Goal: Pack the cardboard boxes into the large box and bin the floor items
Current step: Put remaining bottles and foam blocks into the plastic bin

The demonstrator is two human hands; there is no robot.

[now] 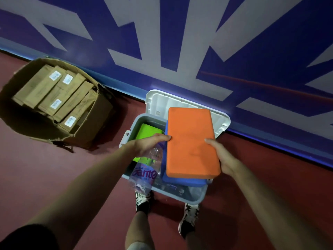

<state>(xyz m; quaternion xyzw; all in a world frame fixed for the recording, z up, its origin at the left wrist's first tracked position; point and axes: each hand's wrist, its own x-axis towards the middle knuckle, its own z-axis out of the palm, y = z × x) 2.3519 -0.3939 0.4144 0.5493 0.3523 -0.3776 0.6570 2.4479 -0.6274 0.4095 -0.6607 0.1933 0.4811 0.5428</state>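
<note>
Both hands — left hand [153, 141], right hand [221, 156] — grip the orange block [191, 141] by its edges above the grey bin [194, 195], beside a crushed bottle [146, 170]. Cardboard boxes [54, 91] already fill the large box [93, 123] — binning looks nearly finished.

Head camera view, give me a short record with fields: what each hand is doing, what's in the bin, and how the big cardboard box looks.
left hand: fingers on the left edge of the orange block; plastic bottle hangs just below the hand
right hand: grips the orange block's right edge
blue block: directly under the orange block
bin: lid open, green block inside
large cardboard box: open, small boxes packed inside
</note>
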